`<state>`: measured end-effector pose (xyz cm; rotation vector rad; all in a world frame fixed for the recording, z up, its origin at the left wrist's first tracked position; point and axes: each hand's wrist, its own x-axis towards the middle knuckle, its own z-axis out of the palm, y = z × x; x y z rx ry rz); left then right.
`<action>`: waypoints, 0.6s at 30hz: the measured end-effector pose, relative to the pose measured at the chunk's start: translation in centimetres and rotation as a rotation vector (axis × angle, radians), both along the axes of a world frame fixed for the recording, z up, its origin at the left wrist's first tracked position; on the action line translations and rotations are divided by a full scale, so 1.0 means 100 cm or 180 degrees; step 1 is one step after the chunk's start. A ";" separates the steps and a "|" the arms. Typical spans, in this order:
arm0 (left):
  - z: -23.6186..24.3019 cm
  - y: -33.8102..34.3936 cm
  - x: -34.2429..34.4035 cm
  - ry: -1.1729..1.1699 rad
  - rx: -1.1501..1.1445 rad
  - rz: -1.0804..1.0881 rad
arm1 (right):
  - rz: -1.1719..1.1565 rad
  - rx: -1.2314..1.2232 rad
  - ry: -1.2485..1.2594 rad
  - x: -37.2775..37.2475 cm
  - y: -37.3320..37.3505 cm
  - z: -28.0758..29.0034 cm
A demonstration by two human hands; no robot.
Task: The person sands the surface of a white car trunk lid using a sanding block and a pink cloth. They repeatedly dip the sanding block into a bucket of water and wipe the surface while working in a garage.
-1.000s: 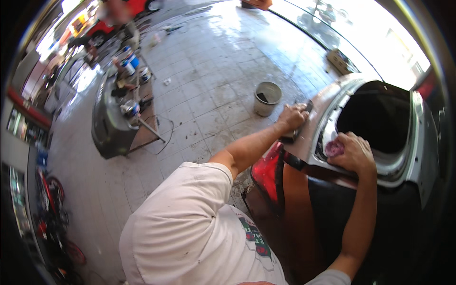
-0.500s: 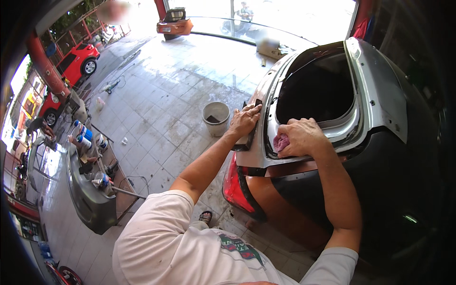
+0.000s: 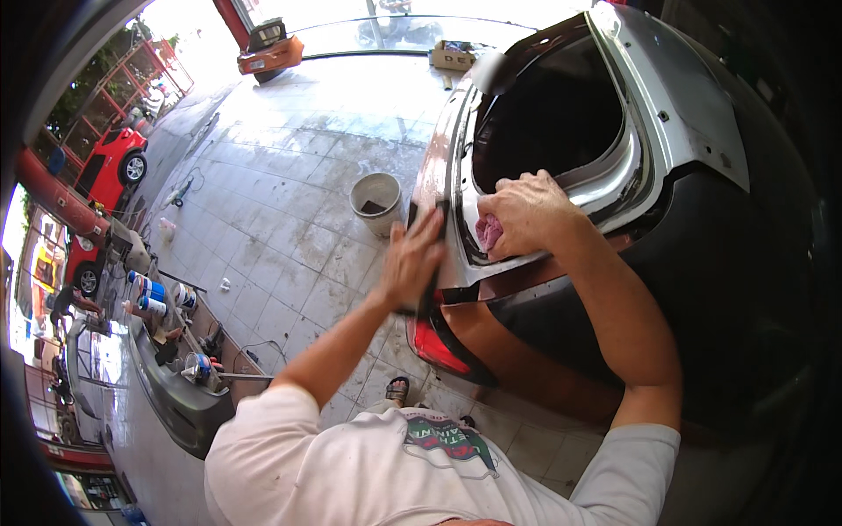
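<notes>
My left hand (image 3: 410, 266), smeared by motion, is closed over a long dark sanding block (image 3: 443, 209). The block lies along the left side of a car's tailgate (image 3: 454, 267), whose surface is bare silver with brownish patches. A crumpled pink cloth (image 3: 488, 232) is bunched in my right hand (image 3: 537, 210). That hand rests on the lower corner of the tailgate's window frame, beside the dark window opening (image 3: 548, 118). Just below the tailgate's left corner shows a red tail light (image 3: 436, 352).
A grey bucket (image 3: 358, 206) with a dark piece in it stands on the tiled floor left of the car. Farther left, paint cans (image 3: 151, 294) sit on a bench by a loose dark bumper (image 3: 167, 386). An orange car part (image 3: 270, 57) and a cardboard box (image 3: 453, 58) are at the back.
My left hand has slid the sanding block toward me along the tailgate's side. The right hand keeps its place with the cloth. The whole view has shifted and tilted.
</notes>
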<state>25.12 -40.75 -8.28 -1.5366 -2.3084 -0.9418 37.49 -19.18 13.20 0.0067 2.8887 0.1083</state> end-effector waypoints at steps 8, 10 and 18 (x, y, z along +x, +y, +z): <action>-0.013 0.079 -0.053 -0.0686 -0.0112 0.1181 | -0.0014 -0.0097 0.0034 0.000 0.008 -0.007; 0.016 0.032 0.031 -0.0016 0.0270 0.0414 | -0.0151 -0.0168 -0.0104 -0.001 0.009 -0.010; 0.004 0.076 -0.101 -0.0543 -0.0180 0.1250 | 0.0060 -0.0280 -0.0070 -0.008 -0.007 -0.001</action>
